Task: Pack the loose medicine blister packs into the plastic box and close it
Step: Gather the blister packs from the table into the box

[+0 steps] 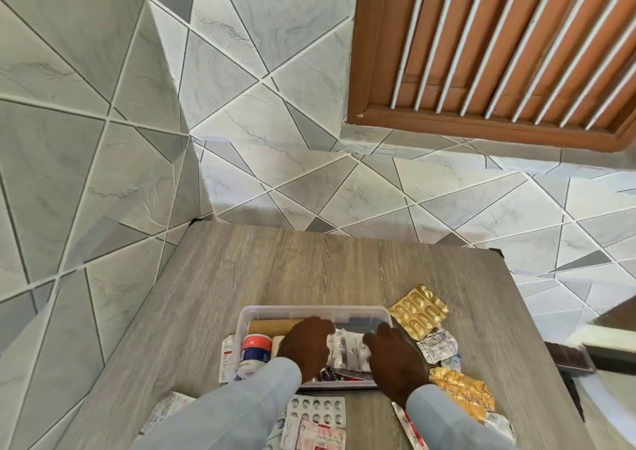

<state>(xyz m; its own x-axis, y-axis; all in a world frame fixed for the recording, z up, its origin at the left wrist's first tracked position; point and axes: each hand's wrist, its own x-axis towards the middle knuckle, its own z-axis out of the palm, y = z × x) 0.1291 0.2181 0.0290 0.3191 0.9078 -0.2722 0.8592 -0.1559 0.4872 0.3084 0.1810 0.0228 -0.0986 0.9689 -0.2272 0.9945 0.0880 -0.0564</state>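
A clear plastic box (pixel 311 309) sits near the front of the wooden table, without a lid on it. Both my hands are inside it, each gripping an end of a crumpled silver blister pack (pixel 347 348): my left hand (pixel 304 346) at its left side, my right hand (pixel 395 360) at its right. The box also holds a white bottle with a red and blue label (pixel 254 350) and a tan flat pack (pixel 272 325). Loose packs lie around: gold ones (pixel 418 310) (pixel 463 394) on the right, a silver one (pixel 437 344) between them, and grey and pink ones (pixel 318 415) in front.
The wooden table (pixel 309 264) stands against a tiled wall corner. A brown slatted door (pixel 499 43) is at the upper right. More silver packs (pixel 168 410) lie at the front left beside my sleeve. A dark object (pixel 568 356) sits off the table's right edge.
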